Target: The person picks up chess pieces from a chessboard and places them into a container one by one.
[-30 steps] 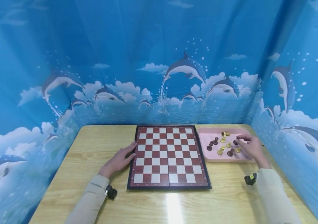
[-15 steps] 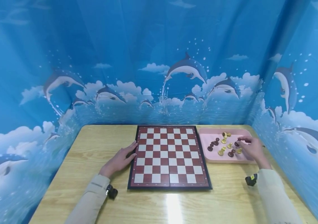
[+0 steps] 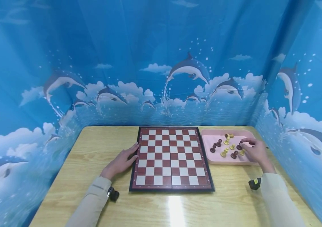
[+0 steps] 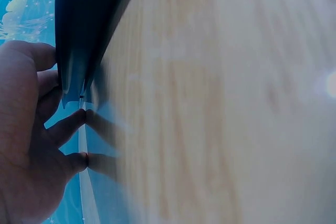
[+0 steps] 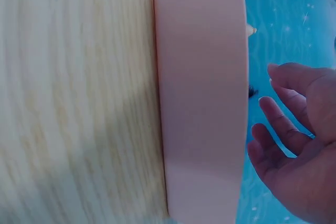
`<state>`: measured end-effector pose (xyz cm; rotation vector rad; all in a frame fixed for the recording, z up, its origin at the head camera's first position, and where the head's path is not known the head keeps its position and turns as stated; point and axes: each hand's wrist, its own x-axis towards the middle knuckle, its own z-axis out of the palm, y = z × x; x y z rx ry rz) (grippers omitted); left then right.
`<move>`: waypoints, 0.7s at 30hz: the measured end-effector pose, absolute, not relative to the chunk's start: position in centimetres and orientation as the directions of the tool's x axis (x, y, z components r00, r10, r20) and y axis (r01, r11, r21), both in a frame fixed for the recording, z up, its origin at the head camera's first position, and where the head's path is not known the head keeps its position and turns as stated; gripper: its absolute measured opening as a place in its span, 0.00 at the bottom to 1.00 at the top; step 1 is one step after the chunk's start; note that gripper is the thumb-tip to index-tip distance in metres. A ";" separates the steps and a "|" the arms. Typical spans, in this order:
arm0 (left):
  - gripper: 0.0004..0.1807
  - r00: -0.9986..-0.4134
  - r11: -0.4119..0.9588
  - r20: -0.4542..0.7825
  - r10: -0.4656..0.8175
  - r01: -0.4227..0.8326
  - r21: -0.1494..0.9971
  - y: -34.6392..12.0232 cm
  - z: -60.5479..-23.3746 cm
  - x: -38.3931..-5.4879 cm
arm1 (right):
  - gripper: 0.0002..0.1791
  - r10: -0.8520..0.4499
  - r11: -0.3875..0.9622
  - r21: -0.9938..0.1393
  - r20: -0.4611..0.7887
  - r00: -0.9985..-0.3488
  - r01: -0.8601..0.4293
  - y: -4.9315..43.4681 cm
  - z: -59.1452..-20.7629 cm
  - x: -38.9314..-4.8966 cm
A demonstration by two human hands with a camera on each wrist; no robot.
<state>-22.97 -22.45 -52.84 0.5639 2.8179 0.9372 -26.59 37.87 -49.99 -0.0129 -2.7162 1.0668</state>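
Note:
In the head view my left hand [image 3: 120, 163] lies at the left edge of a folding chessboard [image 3: 170, 159], fingers extended and fingertips at its dark rim. The left wrist view shows fingers beside the board's dark side [image 4: 86, 24]. My right hand [image 3: 255, 151] hovers over the right part of a pink tray [image 3: 217, 162], its fingertips close around the top of a dark chess piece [image 3: 239, 147]. In the right wrist view the fingers [image 5: 278, 119] are loosely bent and apart, with nothing between them. The dark piece's tip [image 5: 252, 92] shows just past the tray wall.
Several cream and dark chess pieces are scattered in the tray, among them a cream piece [image 3: 224, 153] and a dark one [image 3: 234, 154]. The tray stands close to the board's right edge on a wooden table [image 3: 104, 138]. A blue dolphin curtain [image 3: 149, 63] surrounds the table.
The dark piece at my right fingertips sits slightly lower and shows more of itself than before. My right hand has barely shifted. The left hand stays at the board's edge.

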 end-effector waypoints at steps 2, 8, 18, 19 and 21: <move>0.33 -0.923 0.738 0.008 0.384 0.312 0.598 -22.4 -52.9 -23.0 | 0.17 0.089 0.739 -0.670 0.207 -0.974 -0.074 37.5 -49.8 -26.2; 0.33 -0.927 0.740 0.006 0.375 0.303 0.601 -22.4 -53.0 -23.1 | 0.17 0.027 0.766 -0.629 0.243 -0.970 -0.136 35.3 -49.0 -25.3; 0.34 -0.938 0.758 0.024 0.346 0.295 0.582 -22.2 -52.6 -23.6 | 0.22 -0.186 0.806 -0.483 0.341 -0.921 -0.342 28.8 -49.4 -26.3; 0.34 -0.939 0.766 0.036 0.342 0.301 0.568 -22.1 -52.5 -23.6 | 0.24 -0.201 0.816 -0.464 0.330 -0.922 -0.344 28.2 -49.4 -26.5; 0.33 -0.944 0.788 0.060 0.326 0.306 0.535 -22.0 -52.2 -23.8 | 0.27 -0.227 0.833 -0.433 0.300 -0.926 -0.344 27.0 -49.5 -26.9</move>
